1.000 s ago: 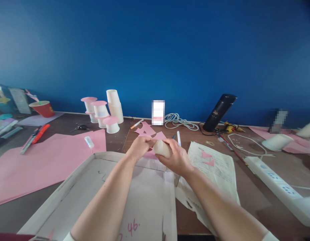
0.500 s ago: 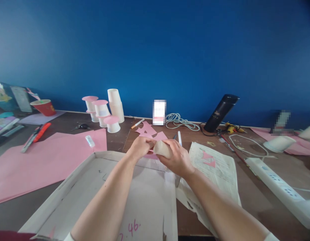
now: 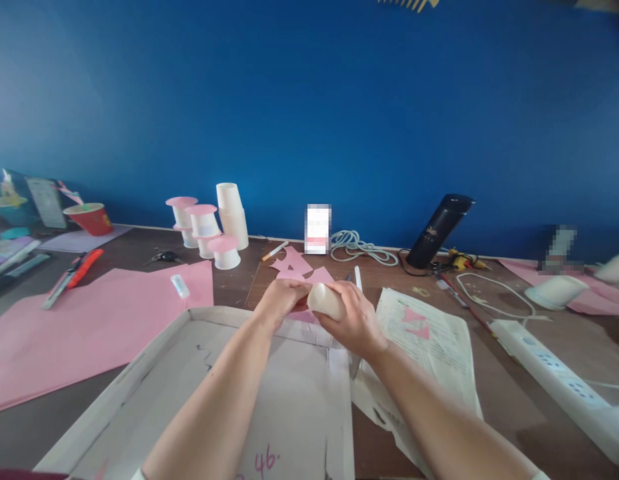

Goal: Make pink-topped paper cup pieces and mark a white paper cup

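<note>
A white paper cup [image 3: 325, 301], tilted on its side, is wrapped by the fingers of my right hand [image 3: 357, 320] above the far edge of a white box lid [image 3: 299, 393]. My left hand [image 3: 284, 300] is closed at the cup's left side, its fingertips pinched; what they hold, if anything, is hidden. Cut pink paper scraps [image 3: 292, 261] lie just beyond my hands. A pink piece [image 3: 303, 316] shows below and between them.
Small cups with pink discs [image 3: 204, 223] and stacked white cups [image 3: 233, 217] stand back left. Pink sheets [image 3: 114, 313], a cutter [image 3: 72, 279] and a red cup [image 3: 89, 220] lie left. Rightward are a black bottle [image 3: 439, 230], newspaper [image 3: 439, 347] and power strip [image 3: 549, 373].
The view has shifted slightly, so the table's things appear a little lower. The cup in my right hand has turned slightly, and my left hand stays close beside it.
</note>
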`<state>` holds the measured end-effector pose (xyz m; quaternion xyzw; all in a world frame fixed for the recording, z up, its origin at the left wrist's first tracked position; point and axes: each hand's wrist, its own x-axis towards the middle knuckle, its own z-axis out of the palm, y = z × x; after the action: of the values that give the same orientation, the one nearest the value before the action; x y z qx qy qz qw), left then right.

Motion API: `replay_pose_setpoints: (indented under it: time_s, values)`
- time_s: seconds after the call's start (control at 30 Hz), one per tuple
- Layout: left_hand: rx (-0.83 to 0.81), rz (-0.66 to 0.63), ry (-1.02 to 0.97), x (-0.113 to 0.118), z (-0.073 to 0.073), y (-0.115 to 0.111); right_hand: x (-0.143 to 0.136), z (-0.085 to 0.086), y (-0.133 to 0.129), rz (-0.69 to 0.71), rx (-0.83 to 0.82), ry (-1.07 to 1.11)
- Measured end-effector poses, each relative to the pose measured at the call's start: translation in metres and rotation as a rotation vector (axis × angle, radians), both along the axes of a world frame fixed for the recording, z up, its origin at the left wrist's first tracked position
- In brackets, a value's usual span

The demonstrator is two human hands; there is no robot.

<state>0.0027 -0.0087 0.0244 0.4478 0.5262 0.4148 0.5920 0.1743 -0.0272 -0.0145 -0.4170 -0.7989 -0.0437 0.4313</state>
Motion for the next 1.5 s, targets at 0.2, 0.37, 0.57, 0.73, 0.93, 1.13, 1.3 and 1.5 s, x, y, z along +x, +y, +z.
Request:
replay_pose_setpoints:
  time_s: [0.2, 0.37, 0.57, 0.73, 0.93, 1.13, 1.3, 1.5]
  values:
    - [0.024, -0.064, 0.053, -0.005, 0.000, 0.000, 0.002, 0.002, -0.001, 0.015, -0.001, -0.033]
    - [0.100, -0.096, 0.211, -0.010, -0.009, 0.006, 0.005, 0.004, 0.000, 0.073, -0.040, -0.181]
    - [0.011, -0.099, 0.102, -0.010, -0.008, 0.006, 0.005, 0.012, -0.001, 0.138, -0.035, -0.089]
    - [-0.055, -0.047, -0.072, -0.009, -0.008, 0.007, 0.003, 0.016, -0.005, 0.109, -0.170, 0.053]
    - [-0.102, 0.086, -0.312, -0.010, -0.008, 0.008, 0.005, 0.013, -0.005, 0.081, -0.332, 0.329]
    - [-0.068, 0.048, -0.437, -0.006, -0.007, 0.006, 0.005, 0.015, -0.005, 0.058, -0.414, 0.343]
    - [-0.034, 0.016, -0.425, -0.004, -0.005, 0.005, 0.002, 0.017, -0.007, 0.040, -0.433, 0.337]
    - [-0.005, -0.046, -0.344, -0.003, -0.004, 0.004, 0.002, 0.020, -0.006, 0.059, -0.506, 0.414]
